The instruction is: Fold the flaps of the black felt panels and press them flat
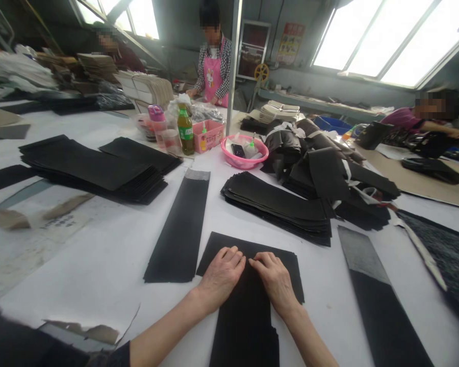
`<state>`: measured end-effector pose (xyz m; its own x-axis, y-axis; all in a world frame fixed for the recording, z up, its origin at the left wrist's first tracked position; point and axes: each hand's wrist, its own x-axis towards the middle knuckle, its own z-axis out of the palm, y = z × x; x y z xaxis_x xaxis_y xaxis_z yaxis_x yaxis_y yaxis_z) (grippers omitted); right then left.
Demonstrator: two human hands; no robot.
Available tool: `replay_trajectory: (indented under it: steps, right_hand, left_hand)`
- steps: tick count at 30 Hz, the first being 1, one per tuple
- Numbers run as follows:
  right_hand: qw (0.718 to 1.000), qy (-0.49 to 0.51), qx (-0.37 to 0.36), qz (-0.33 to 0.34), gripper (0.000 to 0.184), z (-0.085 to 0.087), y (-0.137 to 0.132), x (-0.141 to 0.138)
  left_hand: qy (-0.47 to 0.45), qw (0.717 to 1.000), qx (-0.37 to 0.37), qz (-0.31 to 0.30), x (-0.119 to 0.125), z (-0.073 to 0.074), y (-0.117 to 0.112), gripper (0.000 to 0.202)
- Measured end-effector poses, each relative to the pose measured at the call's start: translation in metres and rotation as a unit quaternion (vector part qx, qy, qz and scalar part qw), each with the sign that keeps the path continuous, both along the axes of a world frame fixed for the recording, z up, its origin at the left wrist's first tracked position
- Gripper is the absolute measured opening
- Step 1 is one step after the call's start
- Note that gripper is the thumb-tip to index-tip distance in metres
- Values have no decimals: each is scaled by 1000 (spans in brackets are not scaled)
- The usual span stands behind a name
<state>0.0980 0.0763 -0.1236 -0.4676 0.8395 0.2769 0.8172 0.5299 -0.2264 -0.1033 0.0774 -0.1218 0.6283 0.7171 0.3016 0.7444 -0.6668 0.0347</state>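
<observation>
My left hand (224, 270) and my right hand (274, 280) are side by side, fingers curled and fingertips pinched. They hold the far end of a long black strip (245, 326), which runs toward me between my forearms. Beneath that end lies a wider black sheet (286, 257), set crosswise on the white table, making a T shape. The exact edge under my fingertips is hard to make out. Left of my hands lies another black strip (178, 229) with a grey band at its far end. Farther right is a similar strip (382, 300), also with a grey end.
Stacks of black sheets lie at left (95, 168) and beyond my hands (279, 204). A pink basin (245, 162), a green-labelled bottle (185, 130) and a pink basket (210, 136) stand farther back. Bundled black pieces (325, 168) are heaped right. Several people work around the table (99, 255).
</observation>
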Motion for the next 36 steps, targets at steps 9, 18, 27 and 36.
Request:
replay_trajectory:
  steps: [9,18,27,36]
  right_hand:
    - [1000,-19,18,7,22,0,-1,1]
    - [999,-30,-4,26,26,7,0,6]
    - [998,-28,-25,42,22,16,9,11]
    - [997,-36,-36,63,22,17,13,21]
  left_hand:
    - [28,999,-12,-36,-5,6,5,34]
    - [52,997,-21,-49,-1,7,7,38]
    - [56,997,-25,-46,1,5,8,39]
    - [58,997,-23,-45,1,6,9,40]
